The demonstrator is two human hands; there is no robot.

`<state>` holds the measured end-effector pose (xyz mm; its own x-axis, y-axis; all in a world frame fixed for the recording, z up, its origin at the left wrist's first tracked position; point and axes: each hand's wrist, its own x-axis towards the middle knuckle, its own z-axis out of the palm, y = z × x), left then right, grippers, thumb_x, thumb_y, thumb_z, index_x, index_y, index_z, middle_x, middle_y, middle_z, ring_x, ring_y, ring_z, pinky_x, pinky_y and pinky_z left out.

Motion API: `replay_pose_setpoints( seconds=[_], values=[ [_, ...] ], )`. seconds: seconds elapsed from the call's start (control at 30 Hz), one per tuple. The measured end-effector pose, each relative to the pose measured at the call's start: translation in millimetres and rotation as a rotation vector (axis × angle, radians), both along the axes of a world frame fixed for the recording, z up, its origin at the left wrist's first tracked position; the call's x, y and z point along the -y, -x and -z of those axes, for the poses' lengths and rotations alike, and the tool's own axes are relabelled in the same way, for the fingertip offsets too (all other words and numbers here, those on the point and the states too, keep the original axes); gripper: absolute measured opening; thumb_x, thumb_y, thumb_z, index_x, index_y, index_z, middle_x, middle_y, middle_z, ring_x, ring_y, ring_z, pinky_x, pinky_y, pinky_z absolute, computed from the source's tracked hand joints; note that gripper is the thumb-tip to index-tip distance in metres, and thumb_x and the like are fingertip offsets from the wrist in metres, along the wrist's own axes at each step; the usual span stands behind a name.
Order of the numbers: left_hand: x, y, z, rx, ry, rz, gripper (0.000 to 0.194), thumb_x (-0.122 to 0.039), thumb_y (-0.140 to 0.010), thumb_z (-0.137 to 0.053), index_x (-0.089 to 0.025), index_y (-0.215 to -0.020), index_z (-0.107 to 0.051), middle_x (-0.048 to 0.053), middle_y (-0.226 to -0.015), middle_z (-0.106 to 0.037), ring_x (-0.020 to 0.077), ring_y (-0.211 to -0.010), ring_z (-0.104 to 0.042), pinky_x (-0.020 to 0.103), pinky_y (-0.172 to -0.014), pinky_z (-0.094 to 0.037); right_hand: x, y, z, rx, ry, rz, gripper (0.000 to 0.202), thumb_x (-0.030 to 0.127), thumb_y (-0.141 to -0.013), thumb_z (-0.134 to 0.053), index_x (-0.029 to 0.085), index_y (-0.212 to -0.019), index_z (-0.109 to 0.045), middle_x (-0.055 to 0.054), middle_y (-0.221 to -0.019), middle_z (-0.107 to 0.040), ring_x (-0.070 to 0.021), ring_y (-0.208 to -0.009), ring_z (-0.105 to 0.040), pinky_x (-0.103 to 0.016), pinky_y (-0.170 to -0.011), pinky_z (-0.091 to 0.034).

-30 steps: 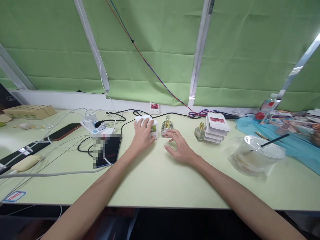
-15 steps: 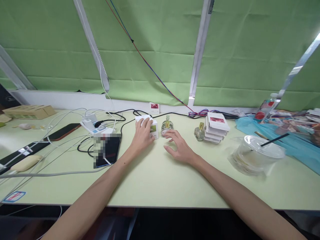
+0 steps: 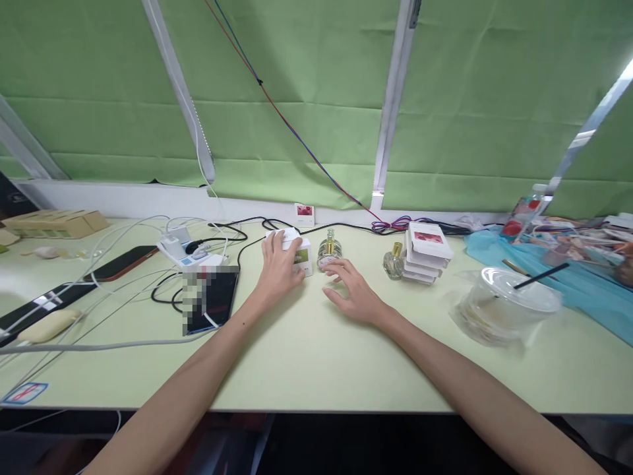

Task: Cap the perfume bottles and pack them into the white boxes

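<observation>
My left hand (image 3: 281, 267) rests on a white box (image 3: 303, 254) with a green picture, its fingers spread over the top and near side. Just right of the box, two glass bottles (image 3: 330, 248) with gold necks stand one behind the other. My right hand (image 3: 353, 293) is beside the front bottle with its fingers apart and nothing held; whether a fingertip touches the glass I cannot tell. Another gold-necked bottle (image 3: 393, 262) leans by a stack of white boxes (image 3: 428, 251) with a pink picture on top.
A phone (image 3: 220, 297), a power strip (image 3: 198, 259) and tangled cables lie on the left. A white card (image 3: 304, 215) stands at the back. On the right are a lidded plastic cup (image 3: 514, 297) with a black straw and blue plastic sheeting (image 3: 583, 284).
The fingers of my left hand have shifted slightly on the white box. My right hand stays by the bottles, and the view has moved a little.
</observation>
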<state>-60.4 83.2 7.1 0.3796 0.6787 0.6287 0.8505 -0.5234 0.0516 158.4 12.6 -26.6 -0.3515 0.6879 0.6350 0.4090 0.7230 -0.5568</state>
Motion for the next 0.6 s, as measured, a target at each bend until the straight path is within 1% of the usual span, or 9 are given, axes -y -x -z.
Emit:
replay_pose_setpoints(
  seconds=[0.13,0.2,0.3,0.37,0.4,0.5,0.6],
  values=[
    [-1,3,-4.2,0.067,0.029,0.002,0.071,-0.027,-0.069,-0.077,-0.02,-0.136,-0.053,0.02,-0.154,-0.026,0.0481,-0.146,-0.019,0.065,-0.115,-0.029,0,0,0.0,0.006,0.007,-0.001,0.044,0.025,-0.096,-0.06,0.026,-0.139,-0.052,-0.012,-0.136,-0.05,-0.0226,-0.118,-0.06,-0.045,-0.098,-0.059],
    [-3,5,-5.2,0.12,0.056,-0.018,0.079,-0.031,-0.068,-0.082,-0.02,-0.14,-0.05,0.021,-0.155,-0.025,0.0484,-0.147,-0.021,0.062,-0.116,-0.031,0,-1,0.3,0.007,0.012,-0.002,0.044,0.026,-0.096,-0.06,0.026,-0.139,-0.052,-0.012,-0.137,-0.05,-0.0226,-0.119,-0.06,-0.045,-0.098,-0.059],
    [-5,7,-5.7,0.22,0.112,-0.088,0.096,-0.037,-0.063,-0.089,-0.02,-0.146,-0.044,0.023,-0.155,-0.025,0.0486,-0.148,-0.025,0.058,-0.115,-0.035,-1,-1,0.9,0.007,0.014,-0.004,0.043,0.026,-0.096,-0.06,0.027,-0.139,-0.052,-0.012,-0.136,-0.05,-0.0237,-0.123,-0.058,-0.045,-0.098,-0.059],
    [-6,9,-5.3,0.271,0.152,-0.125,0.104,-0.041,-0.059,-0.093,-0.022,-0.147,-0.041,0.022,-0.152,-0.031,0.048,-0.146,-0.03,0.058,-0.112,-0.04,-1,-2,1.5,0.008,0.017,-0.005,0.043,0.027,-0.096,-0.06,0.027,-0.138,-0.052,-0.012,-0.136,-0.05,-0.0239,-0.125,-0.057,-0.045,-0.098,-0.059],
    [-7,10,-4.9,0.287,0.175,-0.134,0.105,-0.042,-0.057,-0.093,-0.023,-0.147,-0.041,0.021,-0.149,-0.036,0.047,-0.143,-0.036,0.057,-0.109,-0.043,-2,-1,1.8,0.008,0.019,-0.005,0.043,0.027,-0.096,-0.06,0.027,-0.138,-0.052,-0.012,-0.137,-0.05,-0.0238,-0.125,-0.056,-0.045,-0.098,-0.06],
    [-9,12,-3.5,0.329,0.243,-0.122,0.102,-0.041,-0.058,-0.093,-0.026,-0.144,-0.04,0.017,-0.138,-0.049,0.0413,-0.129,-0.054,0.054,-0.1,-0.051,-2,-1,2.6,0.008,0.025,-0.002,0.042,0.027,-0.096,-0.06,0.027,-0.137,-0.052,-0.012,-0.138,-0.049,-0.0238,-0.124,-0.056,-0.045,-0.098,-0.06],
    [-11,12,-2.6,0.368,0.271,-0.088,0.098,-0.037,-0.058,-0.092,-0.029,-0.141,-0.04,0.014,-0.135,-0.055,0.0368,-0.119,-0.062,0.051,-0.096,-0.054,-2,-1,2.8,0.01,0.031,-0.002,0.041,0.027,-0.096,-0.06,0.027,-0.136,-0.053,-0.011,-0.137,-0.049,-0.0234,-0.123,-0.057,-0.044,-0.097,-0.06]
  ],
)
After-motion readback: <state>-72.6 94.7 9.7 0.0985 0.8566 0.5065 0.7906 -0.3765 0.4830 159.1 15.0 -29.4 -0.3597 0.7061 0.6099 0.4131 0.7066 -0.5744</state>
